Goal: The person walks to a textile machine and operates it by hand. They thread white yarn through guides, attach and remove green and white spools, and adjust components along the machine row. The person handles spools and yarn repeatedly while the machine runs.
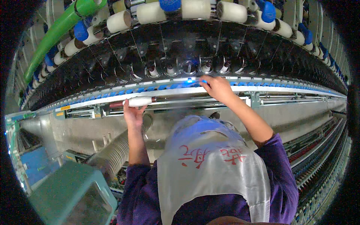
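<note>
The left hand (134, 115) holds a white wound bobbin (139, 101) crosswise just on the near side of the pale rail (165, 91), its grip closed round the bobbin from below, thumb and fingers against the windings. The right hand (218, 89) is farther right, over the rail beside a glowing blue light (189, 80); its fingertips are drawn in together, but one cannot tell whether a thread lies between them.

The likeliest trouble is a slip: the bobbin is smooth and rounded and overhangs the left grip on both sides, so a loosened thumb could let it roll off toward the floor. A knock against the rail might scuff the windings or pull a strand free. On the right, the fingertips work close to the dark row of spindles (170, 70), where a careless reach could snag a sleeve (279, 168) or break one of the fine threads (162, 35) slanting down to them.

The windings look soft and matt, swelling at the middle, with a bare reddish-brown tube showing at the left and a dark tip at the right. The rail is hard, straight-edged and pale, though the lens bows it. Stout white cylinders (197, 9) line the far side, a glossy green tube (56, 41) curves down at far left, and a ribbed hose (112, 157) lies near left. The apron (213, 180) has a satin sheen.
</note>
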### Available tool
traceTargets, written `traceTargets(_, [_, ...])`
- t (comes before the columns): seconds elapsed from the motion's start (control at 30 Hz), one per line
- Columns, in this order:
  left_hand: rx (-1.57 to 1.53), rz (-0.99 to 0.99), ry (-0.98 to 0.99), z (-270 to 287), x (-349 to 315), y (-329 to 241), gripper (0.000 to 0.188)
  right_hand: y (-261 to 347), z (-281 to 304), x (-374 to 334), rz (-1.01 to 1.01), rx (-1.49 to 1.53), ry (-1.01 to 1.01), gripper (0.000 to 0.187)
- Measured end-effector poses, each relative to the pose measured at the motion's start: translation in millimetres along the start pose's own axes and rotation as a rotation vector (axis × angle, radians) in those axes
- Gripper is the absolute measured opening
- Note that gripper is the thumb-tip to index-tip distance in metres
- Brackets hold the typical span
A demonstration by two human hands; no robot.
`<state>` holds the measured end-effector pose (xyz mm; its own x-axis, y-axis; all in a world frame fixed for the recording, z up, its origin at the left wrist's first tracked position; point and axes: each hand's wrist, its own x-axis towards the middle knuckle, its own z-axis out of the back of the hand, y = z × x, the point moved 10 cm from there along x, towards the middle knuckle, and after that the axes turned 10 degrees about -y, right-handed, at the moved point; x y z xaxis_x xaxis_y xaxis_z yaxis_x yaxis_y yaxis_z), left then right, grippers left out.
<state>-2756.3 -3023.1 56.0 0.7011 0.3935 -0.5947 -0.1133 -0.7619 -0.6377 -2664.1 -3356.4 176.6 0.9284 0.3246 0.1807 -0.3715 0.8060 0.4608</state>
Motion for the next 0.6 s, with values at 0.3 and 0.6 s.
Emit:
traceTargets(0.3, [0.119,0.028,-0.119,38,34,-20,0.038,26,-62,37,-0.089,-0.341,0.166,0.058])
traceTargets(0.6, [0.146,0.077,-0.051,34,37,-8,0.037,18,-52,18,0.087,-0.279,-0.050,0.040])
